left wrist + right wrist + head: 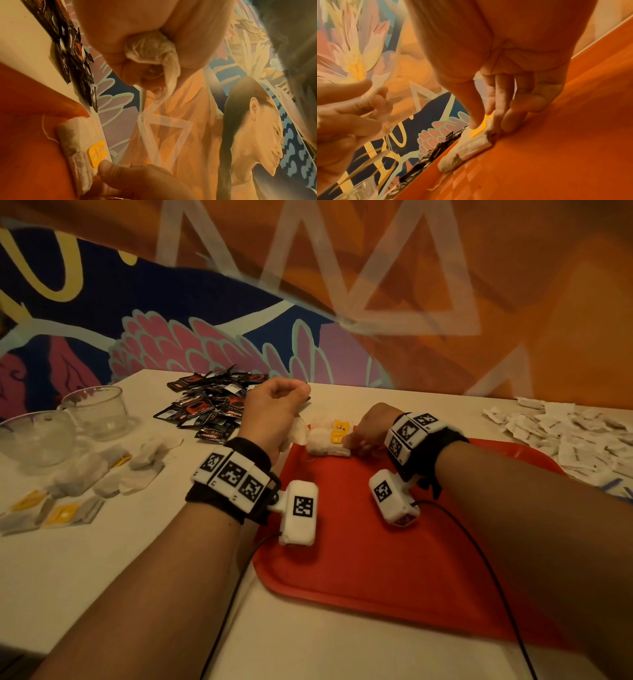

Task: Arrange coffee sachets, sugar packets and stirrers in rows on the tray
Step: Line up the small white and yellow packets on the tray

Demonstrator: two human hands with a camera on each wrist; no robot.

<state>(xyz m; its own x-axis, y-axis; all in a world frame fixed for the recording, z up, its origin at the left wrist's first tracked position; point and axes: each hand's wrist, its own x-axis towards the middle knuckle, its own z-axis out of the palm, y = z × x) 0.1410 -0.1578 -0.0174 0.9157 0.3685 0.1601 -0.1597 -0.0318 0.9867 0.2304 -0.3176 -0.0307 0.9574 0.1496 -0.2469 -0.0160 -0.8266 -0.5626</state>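
A red tray (394,559) lies on the white table. At its far left corner sit white tea bags (325,441) with a yellow tag (339,430). My right hand (368,433) pinches the end of these bags (471,146) between thumb and fingers, pressing them onto the tray (556,148). My left hand (274,412) hovers above the tray's far left corner, fist curled round a crumpled tea bag (150,51). A pile of black coffee sachets (212,405) lies behind the left hand. White sugar packets (568,436) are heaped at the far right.
Two glass cups (96,409) stand at the far left of the table. Loose tea bags with yellow tags (85,484) lie scattered left of the tray. A painted wall rises right behind the table. Cables run from the wrist cameras across the tray's near side.
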